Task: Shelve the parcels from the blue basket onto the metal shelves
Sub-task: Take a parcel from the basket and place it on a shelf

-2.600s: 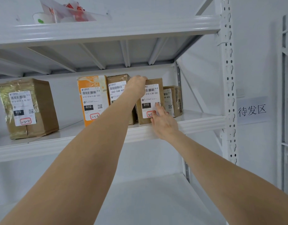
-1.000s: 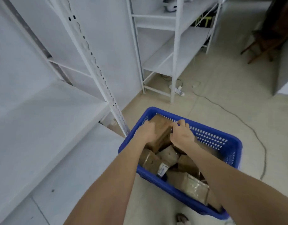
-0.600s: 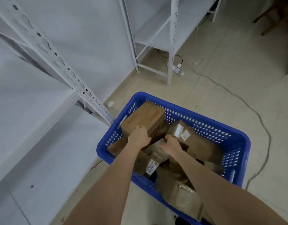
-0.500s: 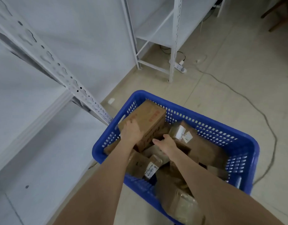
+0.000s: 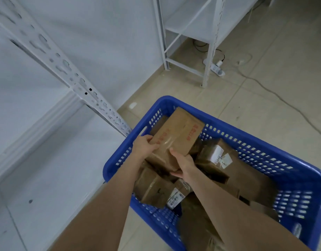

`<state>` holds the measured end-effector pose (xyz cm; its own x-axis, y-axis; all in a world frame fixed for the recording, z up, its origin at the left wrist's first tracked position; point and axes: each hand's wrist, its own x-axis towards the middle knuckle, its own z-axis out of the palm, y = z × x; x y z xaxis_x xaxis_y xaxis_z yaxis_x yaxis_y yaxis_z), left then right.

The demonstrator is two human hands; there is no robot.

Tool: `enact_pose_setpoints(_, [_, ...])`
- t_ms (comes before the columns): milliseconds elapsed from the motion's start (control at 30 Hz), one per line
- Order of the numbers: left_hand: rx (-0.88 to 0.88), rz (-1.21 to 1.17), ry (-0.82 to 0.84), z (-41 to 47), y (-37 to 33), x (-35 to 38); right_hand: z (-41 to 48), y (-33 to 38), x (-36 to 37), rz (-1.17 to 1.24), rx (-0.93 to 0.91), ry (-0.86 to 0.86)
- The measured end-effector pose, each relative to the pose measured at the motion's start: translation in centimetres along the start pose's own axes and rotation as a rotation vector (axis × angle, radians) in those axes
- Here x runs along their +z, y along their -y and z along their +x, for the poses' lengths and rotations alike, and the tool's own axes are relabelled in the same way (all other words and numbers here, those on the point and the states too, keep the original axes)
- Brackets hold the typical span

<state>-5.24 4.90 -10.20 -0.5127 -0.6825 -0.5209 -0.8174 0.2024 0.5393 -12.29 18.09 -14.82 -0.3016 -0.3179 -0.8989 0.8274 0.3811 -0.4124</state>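
near parcel (image 5: 152, 187): lying taped and jumbled with others low in the blue basket (image 5: 246, 134), under both forearms.
right hand (image 5: 183, 163): gripping the near end of the long box (image 5: 177, 136), thumb on top, fingers curling under.
left hand (image 5: 145, 147): clamping the box's left edge.
long box: sitting tilted on top of the pile; looking like stiff card with glossy, likely slippery tape and probably modest weight. Holding opposite edges seems safest.
metal shelf (image 5: 47, 160): standing just left of the basket.
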Motion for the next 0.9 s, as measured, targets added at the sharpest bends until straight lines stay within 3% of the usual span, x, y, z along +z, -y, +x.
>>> enact_pose_setpoints(167, [0.086,-0.280,-0.001,-4.3,-2.3,-2.6,-4.4,1.6,-0.4,0.081,-0.058,-0.073])
enact_pose_setpoints(300, [0.170,-0.300,0.036,-8.4,-5.5,-7.2,-9.9,3.2,0.4,0.139,-0.150,-0.058])
enact_pose_setpoints(600, [0.421,-0.286,-0.060,-22.3,-10.7,-18.0,-27.2,5.4,3.1,0.231,-0.398,0.091])
enact_pose_setpoints(900, [0.546,-0.244,-0.155,-32.1,-10.5,-23.3,-39.7,4.0,4.1,0.180,-0.597,0.194])
